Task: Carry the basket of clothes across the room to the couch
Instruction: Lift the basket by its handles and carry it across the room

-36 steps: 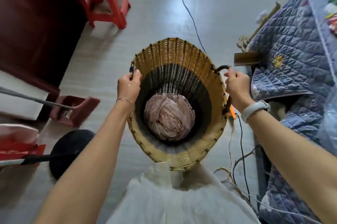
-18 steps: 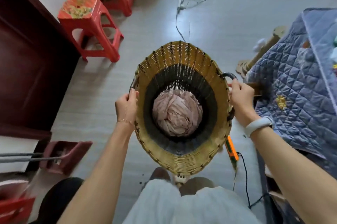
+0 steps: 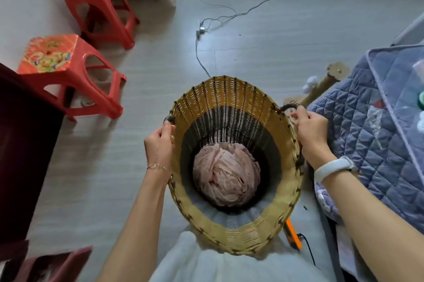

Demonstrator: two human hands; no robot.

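Note:
A tall woven basket [image 3: 226, 96], tan at the rim and black lower down, hangs in front of my body above the floor. A bundle of pink cloth [image 3: 226, 172] lies at its bottom. My left hand [image 3: 159, 144] grips the dark handle on the basket's left rim. My right hand [image 3: 309, 133], with a white band on the wrist, grips the dark handle on the right rim. A piece of furniture under a blue quilted cover [image 3: 367, 125] stands close on the right, next to my right hand.
Two red plastic stools [image 3: 68, 70] stand at the left by a dark wooden cabinet [image 3: 25, 144]. A cable with a plug [image 3: 202, 29] runs across the grey floor ahead. An orange tool [image 3: 292, 234] lies on the floor under the basket's right side. A dark red dustpan [image 3: 57, 263] sits at bottom left.
I have walked forward with the basket: the red stools and cable have come nearer and the dustpan has slid to the bottom left. Both hands keep their grip on the handles.

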